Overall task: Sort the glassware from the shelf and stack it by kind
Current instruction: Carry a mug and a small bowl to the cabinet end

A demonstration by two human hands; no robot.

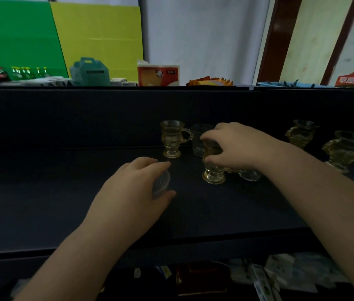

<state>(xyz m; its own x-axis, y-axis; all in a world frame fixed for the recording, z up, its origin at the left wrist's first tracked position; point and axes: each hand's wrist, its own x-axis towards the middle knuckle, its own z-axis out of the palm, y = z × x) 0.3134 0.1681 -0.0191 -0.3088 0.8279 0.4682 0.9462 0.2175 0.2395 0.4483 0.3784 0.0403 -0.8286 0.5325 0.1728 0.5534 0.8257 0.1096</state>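
A: Left hand?
B: Curled round a small clear ribbed cup, low over the dark shelf.
A: Right hand?
B: Fingers grip an amber footed mug from above; it stands mid-shelf beside a clear glass.

L hand curled in a grip, R hand clamped fingers-down, both forearms extended fwd.
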